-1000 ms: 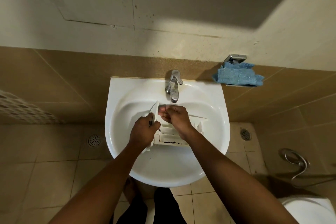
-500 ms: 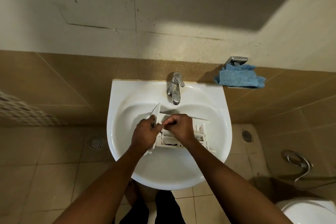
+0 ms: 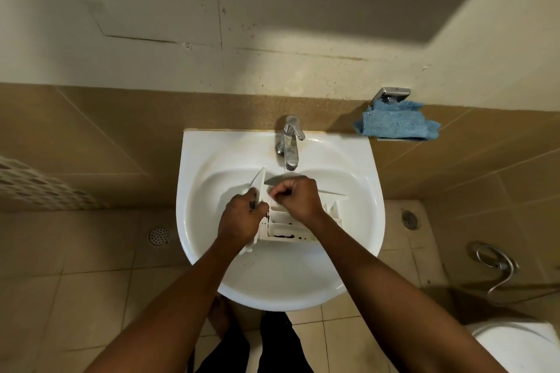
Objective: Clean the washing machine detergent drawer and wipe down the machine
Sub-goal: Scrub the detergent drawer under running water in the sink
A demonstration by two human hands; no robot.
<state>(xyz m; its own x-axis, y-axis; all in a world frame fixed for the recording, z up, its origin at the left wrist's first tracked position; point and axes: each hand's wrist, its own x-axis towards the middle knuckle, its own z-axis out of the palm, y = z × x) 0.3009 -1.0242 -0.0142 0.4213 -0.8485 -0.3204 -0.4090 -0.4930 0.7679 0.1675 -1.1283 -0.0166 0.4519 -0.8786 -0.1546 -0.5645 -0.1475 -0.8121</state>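
Note:
A white detergent drawer (image 3: 286, 228) lies in the white sink (image 3: 357, 160), under the chrome tap (image 3: 290, 142). Dark grime lines its front compartment. My left hand (image 3: 241, 219) grips the drawer's front panel at its left end. My right hand (image 3: 298, 197) is curled over the drawer's rear compartments, fingertips pinched at the left wall; what they pinch is too small to tell. A blue cloth (image 3: 397, 124) sits on a metal wall holder to the right of the sink.
A toilet (image 3: 521, 345) stands at the lower right, with a spray hose (image 3: 497, 263) on the wall above it. Floor drains (image 3: 159, 235) lie either side of the sink. A perforated white basket (image 3: 33, 188) is at the left edge.
My right hand has curled tighter and shifted slightly left and down onto the drawer's rear compartments. The left hand keeps its grip on the front panel.

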